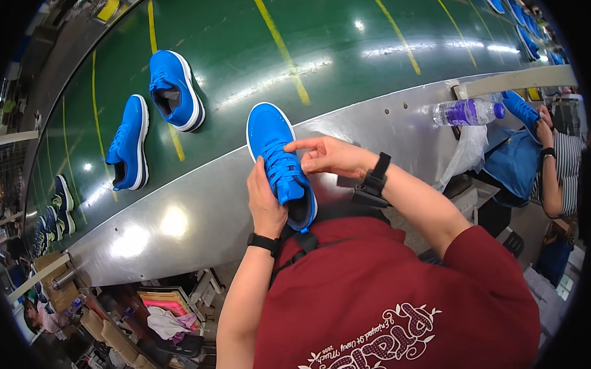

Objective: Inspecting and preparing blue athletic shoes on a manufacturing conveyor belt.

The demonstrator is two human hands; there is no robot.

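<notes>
A blue sneaker (pixel 271 125) with a white sole and blue laces is held over the metal edge of the belt, its toe pointing away from me. My left hand (pixel 266 200) is closed round its left side near the heel, thumb by the laces. Over the laces, my right hand (pixel 329 154) reaches in from the right with the index finger stretched out to them. The thumb lies below, and the other fingers are curled. Whether a lace is pinched there cannot be made out.
Two more blue sneakers (pixel 129 143) (pixel 175 89) lie on the green belt (pixel 229 45). Dark shoes (pixel 62 202) stand farther left. A water bottle (pixel 467 112) with a purple label lies on the metal ledge (pixel 170 226) to the right. Beyond it, a co-worker's hands (pixel 545 125) hold a blue shoe.
</notes>
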